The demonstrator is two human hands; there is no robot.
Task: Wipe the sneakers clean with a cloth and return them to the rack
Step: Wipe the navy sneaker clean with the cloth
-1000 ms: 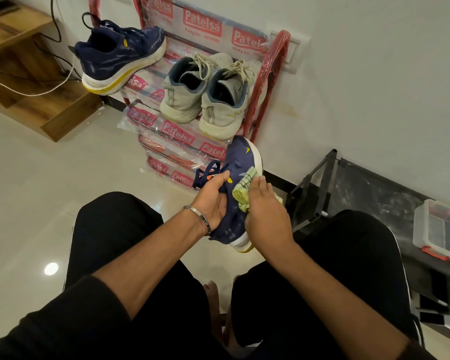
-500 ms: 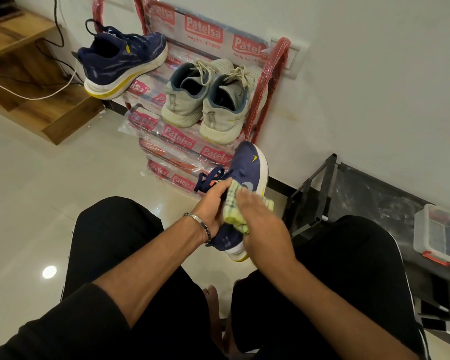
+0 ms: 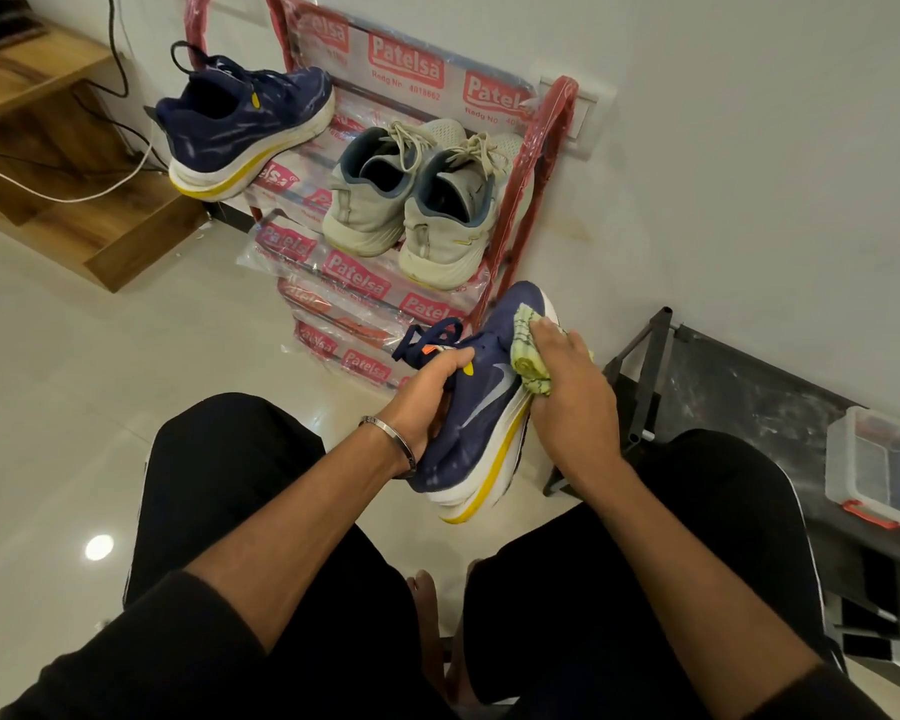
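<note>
Left hand [image 3: 427,392] grips navy sneaker [image 3: 481,407] at collar, above lap; right hand [image 3: 567,387] clutches green cloth [image 3: 528,350] against its side. White-and-yellow sole, pale swoosh, laces loose. Matching sneaker [image 3: 245,127] sits on red rack [image 3: 536,163] beside grey pair [image 3: 411,200].

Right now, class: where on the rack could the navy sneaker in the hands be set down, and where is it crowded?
The free patch on the rack lies between the navy sneaker overhanging the left end and the grey pair. The right end is crowded: the grey pair sits against the red post. The held sneaker stays gripped by the left hand; the right hand presses the cloth.
</note>
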